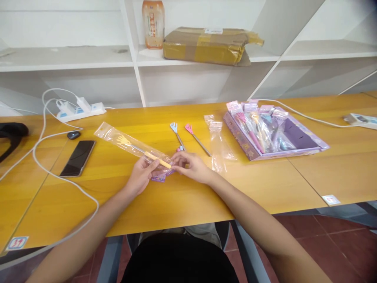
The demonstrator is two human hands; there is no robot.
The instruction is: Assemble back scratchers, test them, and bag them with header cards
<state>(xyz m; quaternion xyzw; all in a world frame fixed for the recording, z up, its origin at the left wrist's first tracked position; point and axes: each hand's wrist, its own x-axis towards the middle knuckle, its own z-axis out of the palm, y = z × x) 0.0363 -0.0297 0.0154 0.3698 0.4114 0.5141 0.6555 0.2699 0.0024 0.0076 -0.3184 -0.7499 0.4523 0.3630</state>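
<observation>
Ahead, table edge (176,226) below hands (141,175).

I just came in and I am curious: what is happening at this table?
A person sits at a yellow table. Both hands hold a clear bag with a yellow hand-shaped scratcher inside: the left hand and right hand pinch its near end. A blue scratcher and a pink scratcher lie bare behind. A purple box holds more packed ones.
</observation>
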